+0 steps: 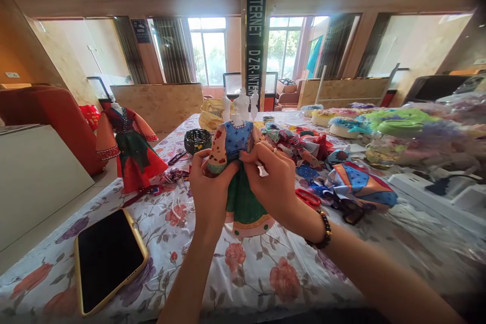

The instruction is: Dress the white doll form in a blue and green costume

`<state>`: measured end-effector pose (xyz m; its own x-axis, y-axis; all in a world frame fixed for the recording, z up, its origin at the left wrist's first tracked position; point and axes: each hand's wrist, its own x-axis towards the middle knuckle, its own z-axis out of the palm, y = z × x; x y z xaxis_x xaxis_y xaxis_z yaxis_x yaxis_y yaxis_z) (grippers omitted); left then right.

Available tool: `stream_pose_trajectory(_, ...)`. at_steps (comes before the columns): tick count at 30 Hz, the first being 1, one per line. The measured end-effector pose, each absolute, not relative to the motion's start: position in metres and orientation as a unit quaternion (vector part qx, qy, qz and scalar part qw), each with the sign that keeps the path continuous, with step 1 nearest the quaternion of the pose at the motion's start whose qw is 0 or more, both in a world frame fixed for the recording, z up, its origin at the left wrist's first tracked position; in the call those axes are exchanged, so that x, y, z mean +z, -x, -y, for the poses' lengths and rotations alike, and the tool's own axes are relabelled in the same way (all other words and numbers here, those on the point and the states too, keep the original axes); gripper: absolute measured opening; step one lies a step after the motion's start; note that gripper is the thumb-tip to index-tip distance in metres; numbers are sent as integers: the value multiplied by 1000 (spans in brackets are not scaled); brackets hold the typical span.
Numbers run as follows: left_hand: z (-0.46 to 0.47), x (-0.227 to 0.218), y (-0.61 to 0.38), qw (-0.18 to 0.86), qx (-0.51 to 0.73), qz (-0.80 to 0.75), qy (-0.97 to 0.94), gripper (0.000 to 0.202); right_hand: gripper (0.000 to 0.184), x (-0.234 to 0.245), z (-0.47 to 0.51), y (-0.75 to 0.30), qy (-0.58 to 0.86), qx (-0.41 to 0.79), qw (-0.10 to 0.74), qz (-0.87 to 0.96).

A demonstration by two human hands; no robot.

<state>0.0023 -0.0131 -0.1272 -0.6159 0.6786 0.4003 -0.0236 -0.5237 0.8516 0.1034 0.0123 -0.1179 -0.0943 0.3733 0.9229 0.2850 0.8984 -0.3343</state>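
A small dress (246, 200) with a blue bodice, patterned sleeves and a green skirt is on a clear doll-shaped stand (242, 104) in front of me. My left hand (212, 182) grips the dress at its waist, thumb on the front and fingers round the side by one sleeve. On the other side of the waist, my right hand (271, 177) pinches at the fabric, its thumb and forefinger pressed together. Whether a small piece is between those fingertips is hidden. A beaded bracelet is on the right wrist.
A red and green dress (131, 147) stands at the left, behind a phone (110, 260). A dark woven basket (198, 140) is behind my left hand. Red-handled scissors (308, 197), fabric pieces (364, 182) and fluffy trims (402, 121) lie at the right on the floral tablecloth (159, 283).
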Motion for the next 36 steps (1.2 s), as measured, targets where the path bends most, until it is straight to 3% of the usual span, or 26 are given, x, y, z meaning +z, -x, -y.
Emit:
stream_pose_trajectory(20,22,-124,-16,204,781,-462,-369,37,16,-115,-7,-112,267,-27,550,791)
stream_pose_trajectory(29,17,-125,-16,186,783,-470,-362,37,14,-118,-3,-118,275,-17,562,780)
stream_pose_trajectory(36,11,-131,-10,191,792,-472,-336,42,12,-125,-6,-122,249,49,630,734)
